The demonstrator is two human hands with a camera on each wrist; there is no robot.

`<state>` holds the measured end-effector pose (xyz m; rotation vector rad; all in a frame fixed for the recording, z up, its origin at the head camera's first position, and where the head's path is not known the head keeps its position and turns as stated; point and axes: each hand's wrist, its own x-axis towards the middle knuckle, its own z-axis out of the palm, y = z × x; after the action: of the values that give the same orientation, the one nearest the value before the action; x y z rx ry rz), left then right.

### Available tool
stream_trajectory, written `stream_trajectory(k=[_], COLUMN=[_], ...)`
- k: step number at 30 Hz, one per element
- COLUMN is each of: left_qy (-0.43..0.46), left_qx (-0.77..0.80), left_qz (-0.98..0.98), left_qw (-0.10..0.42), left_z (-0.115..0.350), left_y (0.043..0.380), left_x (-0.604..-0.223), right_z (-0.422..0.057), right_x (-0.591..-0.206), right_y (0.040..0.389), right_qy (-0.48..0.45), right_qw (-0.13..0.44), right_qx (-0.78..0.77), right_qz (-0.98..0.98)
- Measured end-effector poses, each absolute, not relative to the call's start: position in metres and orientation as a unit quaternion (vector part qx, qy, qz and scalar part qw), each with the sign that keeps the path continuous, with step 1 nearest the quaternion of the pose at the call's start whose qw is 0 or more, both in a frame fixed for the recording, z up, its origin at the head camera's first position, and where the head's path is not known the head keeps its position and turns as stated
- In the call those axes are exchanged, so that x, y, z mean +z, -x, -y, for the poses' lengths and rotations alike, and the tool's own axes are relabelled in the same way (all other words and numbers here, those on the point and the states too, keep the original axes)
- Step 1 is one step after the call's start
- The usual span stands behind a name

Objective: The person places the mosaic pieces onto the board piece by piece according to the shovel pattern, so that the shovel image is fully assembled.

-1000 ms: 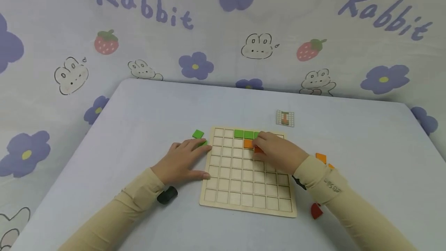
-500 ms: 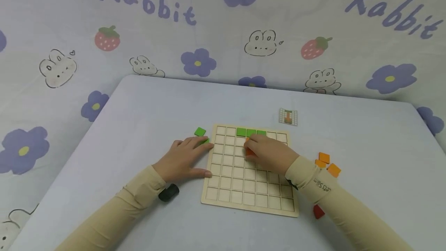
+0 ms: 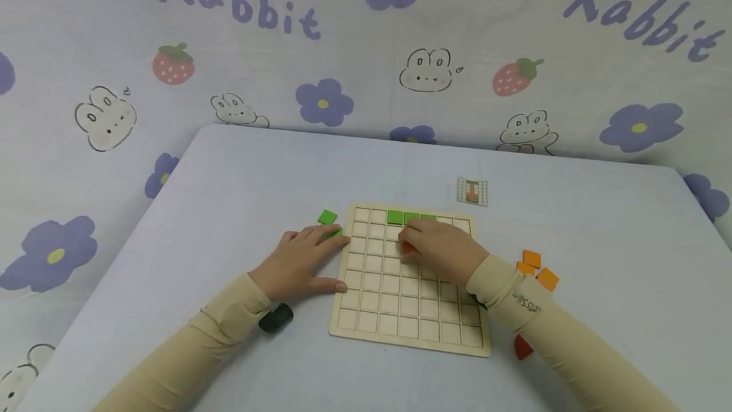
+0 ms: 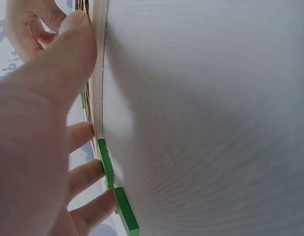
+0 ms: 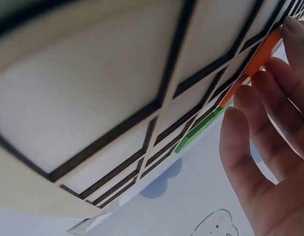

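My right hand [image 3: 443, 250] is over the upper middle of a wooden grid board [image 3: 400, 339]. It pinches an orange tile [image 5: 263, 55] between thumb and fingers, low against the grid, just below another orange tile [image 5: 233, 93] in the board. Green tiles [image 3: 395, 217] fill part of the top row, partly covered by this hand. My left hand [image 3: 297, 266] lies at the board's left side with fingers spread. Its thumb rests on the board's edge, and in the left wrist view other fingertips touch the edge and loose green tiles [image 4: 125, 211].
Right of the board lie several orange tiles [image 3: 532, 259] and a dark red piece [image 3: 523, 346]. A small pattern card [image 3: 472, 192] sits beyond the board's far edge. Beside my left wrist is a black object [image 3: 276, 318]. A printed rabbit-and-flower cloth [image 3: 343, 30] hangs behind the table.
My right hand has moved left by about one cell with the orange tile, now covering the placed orange tile. The left hand stays put. The head view has shifted slightly.
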<state>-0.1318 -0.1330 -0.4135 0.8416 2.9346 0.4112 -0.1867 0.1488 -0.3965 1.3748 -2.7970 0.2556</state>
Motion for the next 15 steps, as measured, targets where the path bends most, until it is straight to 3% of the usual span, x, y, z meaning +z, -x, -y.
stream_trajectory(k=[6,15], left_qy=[-0.276,-0.269], left_qx=[0.130,0.133], left_qz=[-0.952,-0.953], left_qw=[0.019,0.028], left_z=[0.1340,0.1345], left_y=[0.1312,0.1292], left_x=[-0.4134,-0.4187], right_z=[-0.1475,-0.1455], right_x=[-0.3964,-0.3999], right_y=[0.1877,0.1851], right_qy=[-0.421,-0.409], right_qw=[0.021,-0.006], right_qx=[0.053,0.053], right_qz=[0.905,0.911])
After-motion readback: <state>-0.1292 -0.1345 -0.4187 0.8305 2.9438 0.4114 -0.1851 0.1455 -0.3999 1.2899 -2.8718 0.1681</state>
